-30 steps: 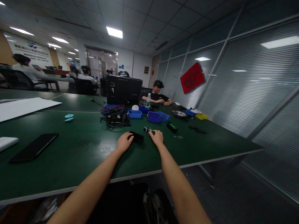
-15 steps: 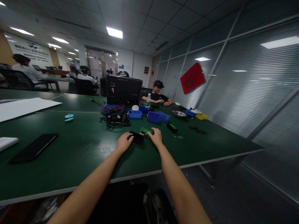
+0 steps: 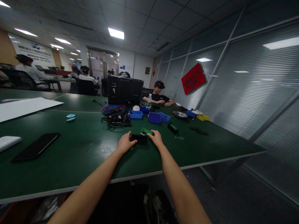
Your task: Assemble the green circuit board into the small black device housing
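A black box (image 3: pixel 140 139) is laid flat on the table (image 3: pixel 77 149), its long axis run from 9 to 3 o'clock. Its 9 o'clock end is clasped by the left hand (image 3: pixel 125 142), whose fingers are curled shut about it. A green board (image 3: pixel 146 131) is pinched at its 3 o'clock end by the right hand (image 3: pixel 156 138). The board is held just beyond the box, at about 1 o'clock from the box's middle and nearly parallel to it. Whether board and box touch cannot be told. The board's underside is hidden, and finer detail is lost to distance and dim light.
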Demonstrator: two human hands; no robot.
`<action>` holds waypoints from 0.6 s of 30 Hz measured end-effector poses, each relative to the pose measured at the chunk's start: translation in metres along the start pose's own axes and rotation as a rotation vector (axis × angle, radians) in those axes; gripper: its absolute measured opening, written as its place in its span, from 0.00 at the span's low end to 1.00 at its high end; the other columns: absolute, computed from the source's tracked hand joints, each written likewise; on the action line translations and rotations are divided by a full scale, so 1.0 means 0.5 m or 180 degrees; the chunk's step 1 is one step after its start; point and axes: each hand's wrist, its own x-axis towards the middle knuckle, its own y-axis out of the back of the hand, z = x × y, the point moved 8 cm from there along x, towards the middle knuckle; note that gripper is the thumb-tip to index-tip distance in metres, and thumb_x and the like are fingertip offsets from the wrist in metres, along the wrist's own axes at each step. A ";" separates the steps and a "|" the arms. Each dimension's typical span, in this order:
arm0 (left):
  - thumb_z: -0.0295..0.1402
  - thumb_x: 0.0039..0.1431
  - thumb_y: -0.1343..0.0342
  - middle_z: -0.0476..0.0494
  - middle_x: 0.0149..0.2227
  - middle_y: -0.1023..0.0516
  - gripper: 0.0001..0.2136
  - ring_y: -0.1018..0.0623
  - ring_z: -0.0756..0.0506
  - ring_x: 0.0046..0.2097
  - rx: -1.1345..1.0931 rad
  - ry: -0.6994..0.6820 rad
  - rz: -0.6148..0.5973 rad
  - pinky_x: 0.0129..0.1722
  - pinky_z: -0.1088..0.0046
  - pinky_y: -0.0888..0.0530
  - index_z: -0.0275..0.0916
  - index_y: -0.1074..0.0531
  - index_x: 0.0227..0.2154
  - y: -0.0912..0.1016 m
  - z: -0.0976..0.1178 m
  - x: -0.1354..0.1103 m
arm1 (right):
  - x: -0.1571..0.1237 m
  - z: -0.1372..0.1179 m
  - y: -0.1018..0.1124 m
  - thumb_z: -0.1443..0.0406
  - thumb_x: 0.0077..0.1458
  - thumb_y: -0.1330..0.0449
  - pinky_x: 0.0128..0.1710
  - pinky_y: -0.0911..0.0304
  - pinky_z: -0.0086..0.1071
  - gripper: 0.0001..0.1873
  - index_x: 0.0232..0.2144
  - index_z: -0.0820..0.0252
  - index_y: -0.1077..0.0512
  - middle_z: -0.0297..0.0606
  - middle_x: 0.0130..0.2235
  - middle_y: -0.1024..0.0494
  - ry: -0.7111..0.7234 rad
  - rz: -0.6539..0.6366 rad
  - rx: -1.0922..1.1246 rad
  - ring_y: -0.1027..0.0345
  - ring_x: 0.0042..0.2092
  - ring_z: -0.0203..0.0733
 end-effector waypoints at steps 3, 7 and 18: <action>0.45 0.46 0.45 0.43 0.41 0.28 0.27 0.29 0.44 0.44 0.0110 -0.0191 -0.0118 0.43 0.71 0.35 0.41 0.36 0.49 -0.005 0.009 -0.002 | 0.000 0.000 -0.001 0.56 0.45 0.42 0.39 0.42 0.33 0.21 0.40 0.62 0.29 0.42 0.36 0.30 -0.0008 -0.0037 -0.0005 0.37 0.39 0.43; 0.44 0.45 0.44 0.44 0.41 0.28 0.24 0.30 0.44 0.45 0.0050 -0.0201 -0.0148 0.43 0.72 0.35 0.41 0.34 0.46 0.000 0.014 -0.005 | -0.001 -0.002 0.004 0.58 0.44 0.41 0.38 0.41 0.34 0.20 0.39 0.62 0.29 0.41 0.35 0.30 -0.0059 -0.0029 0.0107 0.36 0.38 0.43; 0.44 0.45 0.43 0.46 0.39 0.26 0.24 0.28 0.44 0.43 -0.0127 0.0013 -0.0236 0.40 0.71 0.34 0.44 0.35 0.46 0.007 0.016 -0.011 | -0.010 -0.041 0.011 0.56 0.41 0.39 0.38 0.39 0.35 0.24 0.42 0.61 0.31 0.40 0.38 0.27 -0.0623 -0.0342 0.3367 0.33 0.35 0.40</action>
